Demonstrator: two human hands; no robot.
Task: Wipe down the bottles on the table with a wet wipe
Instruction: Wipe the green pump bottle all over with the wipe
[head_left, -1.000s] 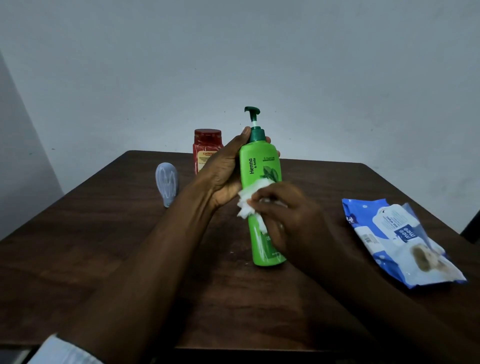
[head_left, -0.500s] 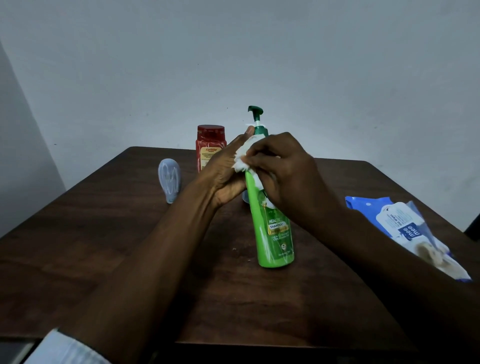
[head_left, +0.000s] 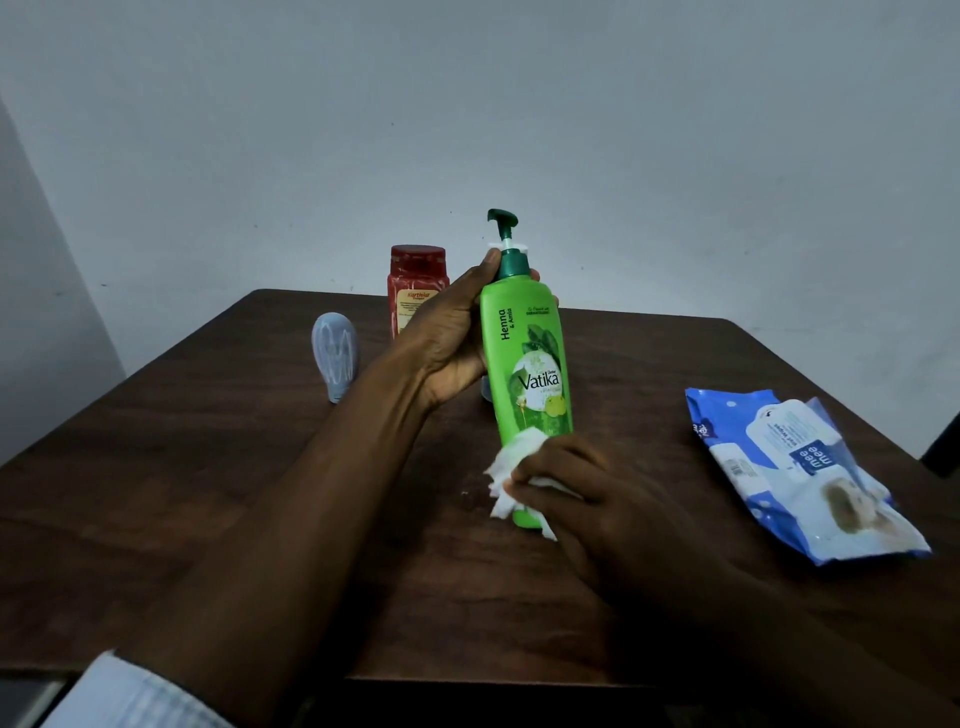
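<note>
Head view: I observed the tall green plastic pump bottle (head_left: 530, 364) standing upright near the centre of the dark brown wooden table (head_left: 260, 493). The left hand (head_left: 452, 343) gripped its upper body just below the dark green pump collar, fingers curled round it. The right hand (head_left: 582, 488) pinched a crumpled white wet wipe (head_left: 511, 462) and pressed it against the bottle's lower front, near the base. A red lidded plastic jar (head_left: 415, 291) stood behind the left hand. A small pale blue-grey bulb-shaped bottle (head_left: 334, 358) stood further left, apart. A blue and white soft pack of wipes (head_left: 795, 467) lay flat at the right, well apart from the bottle.
</note>
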